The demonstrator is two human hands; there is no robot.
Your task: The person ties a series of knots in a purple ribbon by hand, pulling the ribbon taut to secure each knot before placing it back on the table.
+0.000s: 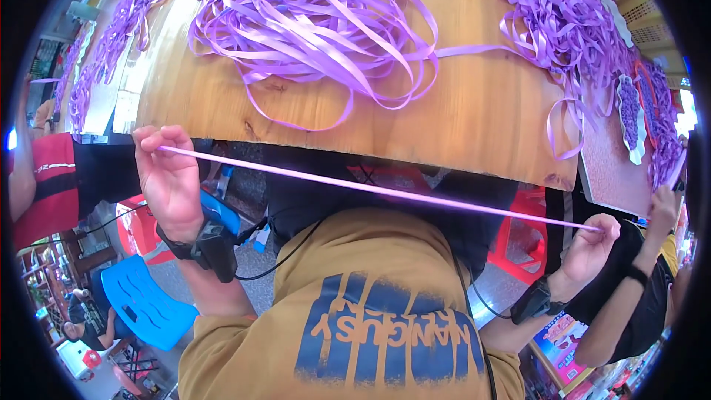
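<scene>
Fingers of the left hand (169, 178) are curled shut around one end of a purple ribbon (378, 189), and the right hand (592, 246) pinches the other end between thumb and fingertips, so the strip runs taut from about nine o'clock to four o'clock, in front of the person's chest and below the edge of the wooden worktop (474, 115). It looks thin, flat and very light, limp unless pulled straight, and its glossy face is probably slippery, so a firm pinch near each end, with the flat side against the finger pads, seems the surest hold; it would likely crease or twist if bunched. Above the hands, at twelve o'clock on the worktop, lies a loose tangled heap of ribbon (311, 22), with another heap (563, 22) toward two o'clock.
</scene>
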